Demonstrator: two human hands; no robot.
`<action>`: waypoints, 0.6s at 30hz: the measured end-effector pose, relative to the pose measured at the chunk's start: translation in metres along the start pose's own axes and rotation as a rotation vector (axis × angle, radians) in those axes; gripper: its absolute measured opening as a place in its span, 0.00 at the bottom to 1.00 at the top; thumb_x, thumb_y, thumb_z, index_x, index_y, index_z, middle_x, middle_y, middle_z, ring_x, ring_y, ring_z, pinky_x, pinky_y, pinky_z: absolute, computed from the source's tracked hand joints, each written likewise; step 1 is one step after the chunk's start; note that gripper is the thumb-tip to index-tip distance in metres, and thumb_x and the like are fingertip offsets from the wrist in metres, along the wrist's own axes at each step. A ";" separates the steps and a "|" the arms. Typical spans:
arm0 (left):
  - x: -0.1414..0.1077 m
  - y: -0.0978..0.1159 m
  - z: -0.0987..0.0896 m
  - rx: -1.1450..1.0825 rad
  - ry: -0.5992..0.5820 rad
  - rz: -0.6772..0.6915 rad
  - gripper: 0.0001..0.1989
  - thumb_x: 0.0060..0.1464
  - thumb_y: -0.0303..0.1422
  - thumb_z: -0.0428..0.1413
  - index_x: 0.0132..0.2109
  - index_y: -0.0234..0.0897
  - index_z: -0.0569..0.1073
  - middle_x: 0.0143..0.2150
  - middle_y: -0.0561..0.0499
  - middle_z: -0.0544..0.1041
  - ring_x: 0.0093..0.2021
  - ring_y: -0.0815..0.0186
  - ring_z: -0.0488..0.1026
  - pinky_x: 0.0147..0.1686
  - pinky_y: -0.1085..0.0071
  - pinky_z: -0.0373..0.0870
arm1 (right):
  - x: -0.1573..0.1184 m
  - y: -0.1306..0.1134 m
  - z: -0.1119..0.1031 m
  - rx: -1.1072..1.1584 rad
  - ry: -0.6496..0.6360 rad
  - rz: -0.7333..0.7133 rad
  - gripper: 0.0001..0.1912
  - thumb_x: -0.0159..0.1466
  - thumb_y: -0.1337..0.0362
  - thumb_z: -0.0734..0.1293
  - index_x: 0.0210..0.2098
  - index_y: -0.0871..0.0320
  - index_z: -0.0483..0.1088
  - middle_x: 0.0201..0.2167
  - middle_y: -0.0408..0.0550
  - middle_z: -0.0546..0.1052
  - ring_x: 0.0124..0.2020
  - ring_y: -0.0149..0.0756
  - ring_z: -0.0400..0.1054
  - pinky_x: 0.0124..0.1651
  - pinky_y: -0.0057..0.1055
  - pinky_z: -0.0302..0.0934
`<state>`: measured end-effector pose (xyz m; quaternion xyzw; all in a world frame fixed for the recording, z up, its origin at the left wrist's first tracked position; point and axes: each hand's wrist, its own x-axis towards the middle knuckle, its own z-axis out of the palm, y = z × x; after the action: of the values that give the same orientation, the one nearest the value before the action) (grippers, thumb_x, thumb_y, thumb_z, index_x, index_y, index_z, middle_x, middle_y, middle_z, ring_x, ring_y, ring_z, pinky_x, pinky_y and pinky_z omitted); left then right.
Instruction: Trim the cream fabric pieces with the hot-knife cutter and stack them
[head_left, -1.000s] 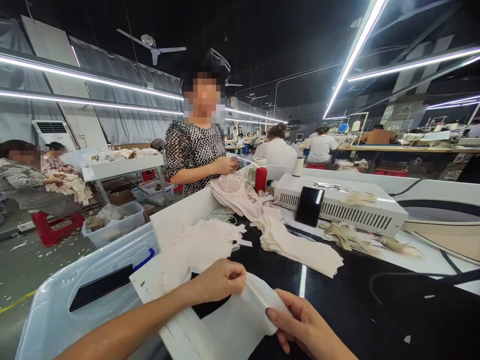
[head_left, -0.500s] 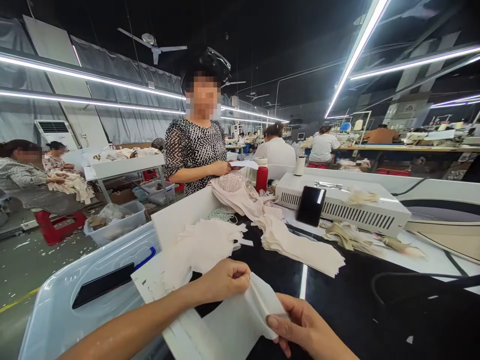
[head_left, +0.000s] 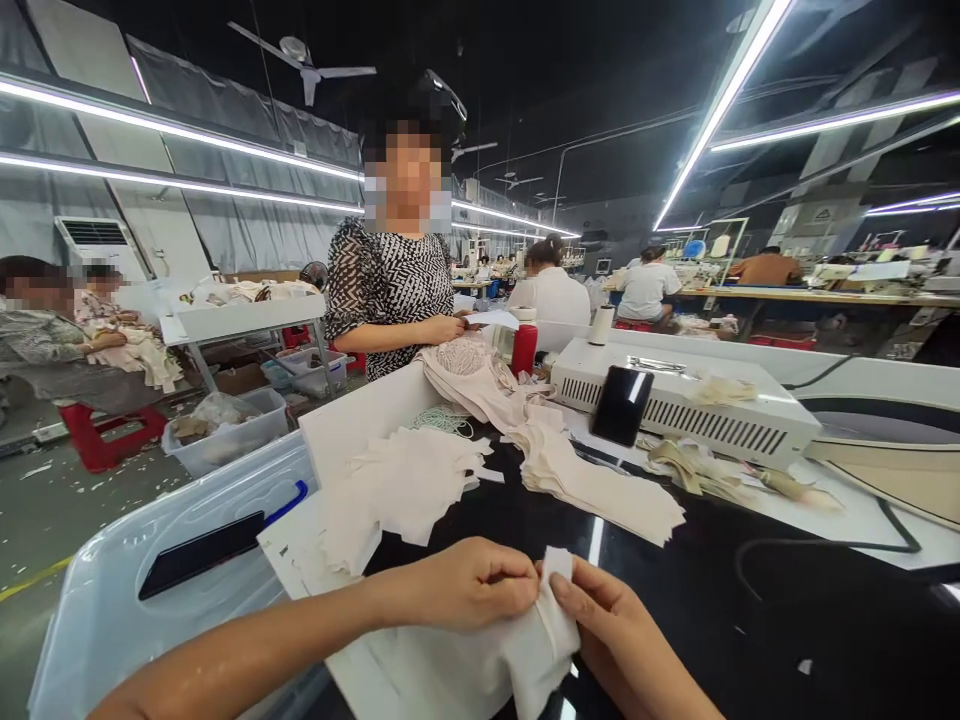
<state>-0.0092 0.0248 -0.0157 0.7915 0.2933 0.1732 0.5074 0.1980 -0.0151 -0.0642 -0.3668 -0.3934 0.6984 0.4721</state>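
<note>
My left hand [head_left: 480,585] is closed in a pinch on the edge of a white fabric piece [head_left: 536,650]. Thumb and fingers of my right hand [head_left: 600,610] press a folded upper part of the same fabric, close beside the left fingertips. The fabric hangs down over the front of the black tabletop [head_left: 675,600]. Beyond my left hand lies a loose pile of pale fabric pieces [head_left: 412,480]. A stack of cream pieces [head_left: 592,485] is spread farther right, below a lace-patterned beige bundle [head_left: 469,370].
A phone [head_left: 622,405] leans on a white vented box [head_left: 697,400], near a red bottle [head_left: 524,350]. At left, another phone [head_left: 199,555] rests on a clear plastic lid [head_left: 97,610]. A person [head_left: 394,300] stands across the table holding white paper.
My hands have come together at the fabric's upper edge, the right one moving up and the left one slightly right. The fabric is now bunched between them. The view has shifted slightly.
</note>
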 end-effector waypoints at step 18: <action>-0.023 -0.006 -0.043 0.729 -0.023 0.167 0.07 0.69 0.38 0.59 0.41 0.42 0.78 0.35 0.55 0.75 0.33 0.66 0.71 0.32 0.70 0.56 | -0.061 -0.036 -0.020 -0.450 0.410 -0.251 0.15 0.55 0.50 0.81 0.29 0.53 0.79 0.38 0.48 0.82 0.45 0.44 0.74 0.49 0.35 0.66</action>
<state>-0.0528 0.0423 -0.0025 0.9433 0.2644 0.0895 0.1794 0.2461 -0.0596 -0.0315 -0.5435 -0.4767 0.4419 0.5311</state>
